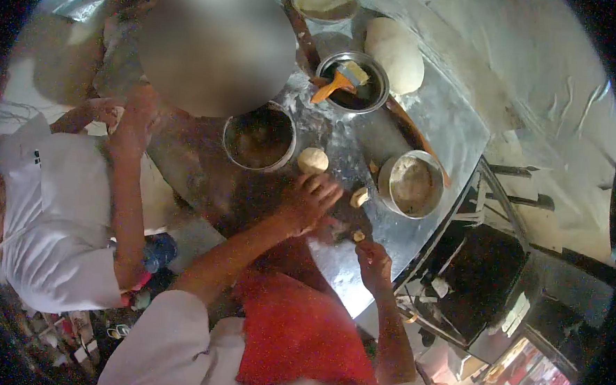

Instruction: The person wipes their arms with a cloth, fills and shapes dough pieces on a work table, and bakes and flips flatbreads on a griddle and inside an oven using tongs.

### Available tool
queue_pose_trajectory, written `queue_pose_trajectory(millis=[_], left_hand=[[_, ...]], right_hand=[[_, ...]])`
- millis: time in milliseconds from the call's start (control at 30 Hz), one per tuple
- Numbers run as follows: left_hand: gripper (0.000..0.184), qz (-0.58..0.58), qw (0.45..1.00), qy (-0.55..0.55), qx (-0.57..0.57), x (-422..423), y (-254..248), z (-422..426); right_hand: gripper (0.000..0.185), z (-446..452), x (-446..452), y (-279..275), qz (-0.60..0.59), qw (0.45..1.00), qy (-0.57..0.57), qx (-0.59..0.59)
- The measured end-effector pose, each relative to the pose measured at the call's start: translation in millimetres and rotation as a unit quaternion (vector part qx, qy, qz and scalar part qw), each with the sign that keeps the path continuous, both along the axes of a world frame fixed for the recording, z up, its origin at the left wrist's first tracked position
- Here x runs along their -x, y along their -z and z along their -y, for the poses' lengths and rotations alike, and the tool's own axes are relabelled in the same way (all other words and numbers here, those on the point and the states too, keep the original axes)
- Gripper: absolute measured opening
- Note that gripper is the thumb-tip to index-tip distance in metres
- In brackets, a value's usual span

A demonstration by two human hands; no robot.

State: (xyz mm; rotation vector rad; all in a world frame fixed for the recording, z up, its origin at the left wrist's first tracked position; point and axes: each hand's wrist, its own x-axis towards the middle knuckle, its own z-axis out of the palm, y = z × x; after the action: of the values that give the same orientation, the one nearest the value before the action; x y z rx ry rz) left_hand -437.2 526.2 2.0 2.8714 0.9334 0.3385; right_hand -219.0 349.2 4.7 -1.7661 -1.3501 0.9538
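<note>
My left hand (309, 205) is over the dark tabletop with its fingers bent and slightly apart. Just beyond its fingertips lies a round dough ball (313, 161); whether anything is under the palm is hidden. My right hand (374, 264), at the near right, is closed with a small piece of dough (359, 235) at its fingertips. Between the two hands and a little farther off sits another small dough piece (358, 197).
A pot of flour (383, 189) stands right of my hands. Farther back are a steel bowl (378, 109) with a brush (342, 80) across it, a large dough mass (396, 58) and a long wooden stick (412, 132). A dark pot (289, 146) is left; a co-worker (63, 214) sits beyond.
</note>
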Motion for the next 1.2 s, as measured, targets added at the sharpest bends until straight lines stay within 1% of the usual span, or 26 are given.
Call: queue_pose_trajectory(millis=[67, 133, 167, 233, 267, 300, 333, 400, 467, 533, 567, 600, 633, 700, 733, 800, 833, 867, 900, 933, 1000, 1033, 1067, 1100, 1133, 1200], left_hand=[[0.061, 0.114, 0.989, 0.007, 0.098, -5, -51, 1], [0.05, 0.216, 0.976, -0.009, 0.006, 0, -99, -36], [0.047, 0.274, 0.961, -0.025, -0.024, 6, -113, -66], [0.044, 0.292, 0.94, -0.172, 0.043, 26, -98, -136], [0.04, 0.352, 0.914, -0.197, -0.034, 45, -104, -172], [0.037, 0.271, 0.906, -0.298, -0.132, 65, -107, -202], [0.036, 0.339, 0.864, -0.34, -0.151, 105, -45, -267], [0.038, 0.394, 0.766, -0.497, 0.102, 175, -24, -329], [0.049, 0.22, 0.72, -0.649, 0.106, 195, -57, -328], [0.066, 0.058, 0.562, -0.802, 0.195, 236, -33, -384], [0.066, 0.055, 0.564, -0.8, 0.197, 296, 36, -379], [0.073, -0.054, 0.669, -0.741, -0.01, 350, 105, -417], [0.073, -0.059, 0.67, -0.74, -0.009, 344, 94, -411], [0.077, 0.037, 0.689, -0.721, 0.054, 319, 47, -386], [0.077, 0.035, 0.689, -0.722, 0.055, 321, 61, -392], [0.072, -0.003, 0.667, -0.727, -0.162, 339, 96, -408], [0.072, -0.004, 0.668, -0.727, -0.159, 346, 100, -414], [0.067, -0.037, 0.704, -0.702, -0.102, 354, 101, -421], [0.062, -0.07, 0.736, -0.672, -0.044, 363, 100, -428], [0.057, -0.103, 0.763, -0.638, 0.013, 376, 101, -434], [0.047, -0.175, 0.797, -0.565, 0.124, 397, 91, -432], [0.047, -0.18, 0.793, -0.568, 0.124, 409, 98, -425], [0.044, -0.192, 0.861, -0.469, -0.035, 416, 110, -415], [0.041, -0.195, 0.896, -0.349, -0.194, 425, 117, -411], [0.041, -0.196, 0.894, -0.351, -0.197, 378, 93, -387], [0.042, -0.284, 0.792, -0.54, -0.019, 298, 39, -366]], right_hand=[[0.017, 15, 12, -1, -0.033, 0.999, 0.0, 0.015], [0.015, 5, 18, 5, -0.069, 0.987, 0.081, 0.119], [0.015, -1, 22, 7, -0.074, 0.987, 0.077, 0.117], [0.009, -11, 28, 7, -0.007, 0.998, 0.027, 0.048], [0.008, -16, 31, 6, 0.028, 0.999, 0.006, 0.013], [0.008, -21, 33, 2, 0.028, 1.0, 0.008, 0.011], [0.007, -27, 36, -5, 0.038, 0.999, 0.026, 0.029], [0.006, -38, 40, -18, 0.049, 0.996, 0.049, 0.048], [0.006, -48, 43, -28, 0.07, 0.992, 0.101, 0.0], [0.012, -48, 40, -27, 0.075, 0.986, 0.131, 0.064], [0.02, -49, 39, -26, 0.084, 0.982, 0.156, 0.059], [0.028, -53, 38, -26, 0.091, 0.978, 0.181, 0.055], [0.046, -60, 34, -33, 0.085, 0.974, 0.163, 0.133], [0.049, -69, 31, -26, 0.081, 0.977, 0.159, 0.121], [0.052, -74, 30, -23, 0.08, 0.979, 0.154, 0.104], [0.055, -93, 29, -29, 0.086, 0.974, 0.14, 0.153], [0.054, -103, 34, -29, 0.052, 0.977, 0.163, 0.125], [0.053, -112, 39, -29, 0.018, 0.978, 0.186, 0.096], [0.048, -119, 43, -30, -0.045, 0.967, 0.206, 0.141], [0.043, -111, 39, -8, 0.083, 0.985, 0.124, 0.089], [0.041, -128, 44, -15, 0.091, 0.994, 0.05, 0.035], [0.041, -132, 47, -13, 0.086, 0.995, 0.047, 0.037], [0.043, -135, 48, -11, 0.118, 0.993, 0.03, 0.004], [0.044, -137, 50, -11, 0.151, 0.988, 0.016, -0.031], [0.044, -136, 49, -10, 0.15, 0.988, 0.014, -0.035], [0.058, -134, 44, -11, 0.129, 0.991, -0.01, 0.027]])
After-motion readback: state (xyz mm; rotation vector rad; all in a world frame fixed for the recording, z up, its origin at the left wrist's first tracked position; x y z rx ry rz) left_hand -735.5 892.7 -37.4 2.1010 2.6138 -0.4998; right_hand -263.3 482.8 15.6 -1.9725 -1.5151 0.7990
